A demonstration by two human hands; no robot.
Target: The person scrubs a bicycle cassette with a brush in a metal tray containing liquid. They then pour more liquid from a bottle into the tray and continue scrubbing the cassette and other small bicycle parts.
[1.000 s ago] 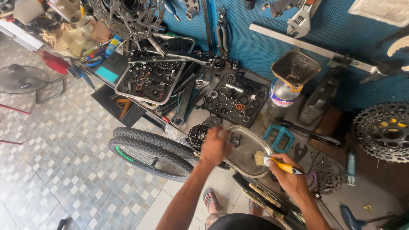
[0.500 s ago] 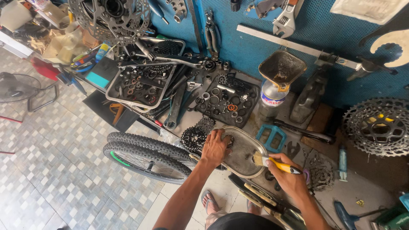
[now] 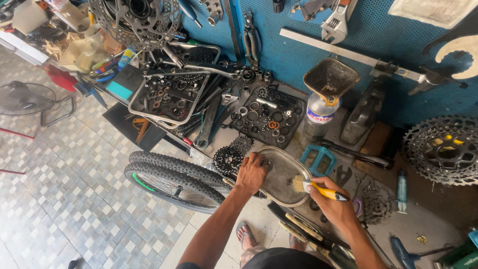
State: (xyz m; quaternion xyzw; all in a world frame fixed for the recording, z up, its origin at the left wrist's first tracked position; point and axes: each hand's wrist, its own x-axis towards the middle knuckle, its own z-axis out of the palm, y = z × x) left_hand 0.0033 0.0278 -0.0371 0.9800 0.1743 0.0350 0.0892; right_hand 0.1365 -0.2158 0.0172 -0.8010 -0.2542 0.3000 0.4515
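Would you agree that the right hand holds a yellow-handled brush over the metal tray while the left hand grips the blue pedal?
Not quite: the head view shows the left hand gripping the metal tray, not the blue pedal. The right hand does hold the yellow-handled brush over it.

This is a bicycle repair workshop: a blue pegboard (image 3: 308,55) holds tools, trays of small parts (image 3: 169,97) cover the tabletop (image 3: 423,219), and wheels (image 3: 169,177) and sprockets (image 3: 440,147) lie around.

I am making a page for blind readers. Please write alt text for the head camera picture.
Seen from above, a person's left hand grips the edge of an oval metal pan on a cluttered workbench, while the right hand holds a yellow-handled brush with its bristles in the pan. Bicycle wheels lean below the bench, and tools hang on a blue pegboard.
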